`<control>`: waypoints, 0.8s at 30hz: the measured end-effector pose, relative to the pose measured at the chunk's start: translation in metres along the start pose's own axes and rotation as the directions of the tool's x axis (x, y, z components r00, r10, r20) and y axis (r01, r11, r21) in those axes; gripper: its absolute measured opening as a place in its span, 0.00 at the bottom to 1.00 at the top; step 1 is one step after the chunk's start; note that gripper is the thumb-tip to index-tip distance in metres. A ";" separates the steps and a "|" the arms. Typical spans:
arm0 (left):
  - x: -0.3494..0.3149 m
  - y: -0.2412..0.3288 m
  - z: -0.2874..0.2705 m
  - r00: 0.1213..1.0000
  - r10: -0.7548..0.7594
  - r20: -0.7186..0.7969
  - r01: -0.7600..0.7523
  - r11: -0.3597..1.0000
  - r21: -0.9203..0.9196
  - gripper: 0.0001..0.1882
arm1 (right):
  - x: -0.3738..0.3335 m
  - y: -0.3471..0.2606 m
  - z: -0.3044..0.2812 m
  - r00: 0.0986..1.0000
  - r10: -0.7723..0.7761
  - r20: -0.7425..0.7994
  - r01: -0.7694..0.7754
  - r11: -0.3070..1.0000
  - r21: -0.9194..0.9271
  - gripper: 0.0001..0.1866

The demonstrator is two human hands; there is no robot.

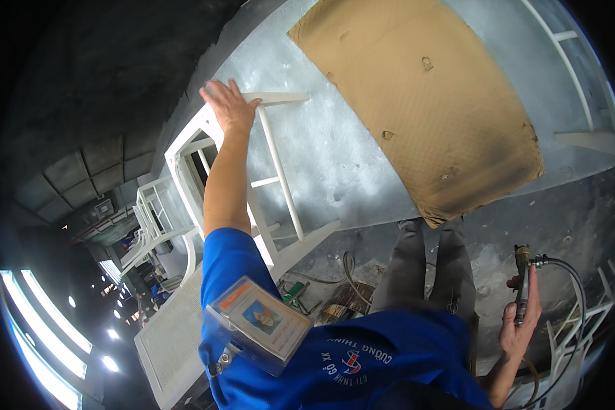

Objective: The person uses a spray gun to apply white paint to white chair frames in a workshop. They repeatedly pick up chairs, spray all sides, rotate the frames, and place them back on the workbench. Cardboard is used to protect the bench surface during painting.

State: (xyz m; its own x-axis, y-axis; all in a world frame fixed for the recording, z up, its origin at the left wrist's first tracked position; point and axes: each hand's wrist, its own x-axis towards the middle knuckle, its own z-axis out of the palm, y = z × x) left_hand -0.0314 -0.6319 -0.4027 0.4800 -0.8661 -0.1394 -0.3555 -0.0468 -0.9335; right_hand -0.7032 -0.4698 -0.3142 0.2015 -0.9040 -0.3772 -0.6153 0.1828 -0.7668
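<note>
Dark metal forms a slender tool (523,270) with a flexible black hose (573,274), grasped in the curled fingers of the right hand (518,329); it is probably rigid, best held by its body. Beyond, the left hand (232,107) rests on a white, barred chair frame (276,157) at the left of the pale grey tabletop (342,171), its fingers spread, not clenched; the frame looks stiff and fairly light, better gripped by thick rails than slender spindles.
</note>
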 end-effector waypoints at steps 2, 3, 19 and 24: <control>-0.002 0.026 0.011 0.995 0.101 -0.001 -0.100 0.994 0.047 0.47 | 0.005 0.006 0.008 1.000 0.026 0.013 -0.025 1.000 -0.006 0.42; -0.005 0.046 0.019 0.986 0.163 0.047 -0.165 0.986 0.040 0.49 | 0.006 0.010 0.011 0.998 0.054 0.027 -0.054 0.998 -0.014 0.42; -0.008 0.167 0.083 0.969 0.230 -0.092 -0.218 0.968 0.124 0.42 | 0.029 0.029 0.052 0.980 0.112 0.167 -0.088 0.986 -0.140 0.40; -0.004 0.232 0.099 0.802 0.556 0.216 -0.408 0.775 -0.482 0.44 | 0.031 0.032 0.063 0.986 0.083 0.148 -0.060 0.987 -0.150 0.41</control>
State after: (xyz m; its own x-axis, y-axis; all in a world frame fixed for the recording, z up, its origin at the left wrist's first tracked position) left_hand -0.0361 -0.5902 -0.6518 0.3602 -0.6137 -0.7026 -0.8581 0.0774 -0.5076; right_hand -0.6688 -0.4674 -0.3826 0.2601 -0.8187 -0.5119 -0.7337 0.1771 -0.6560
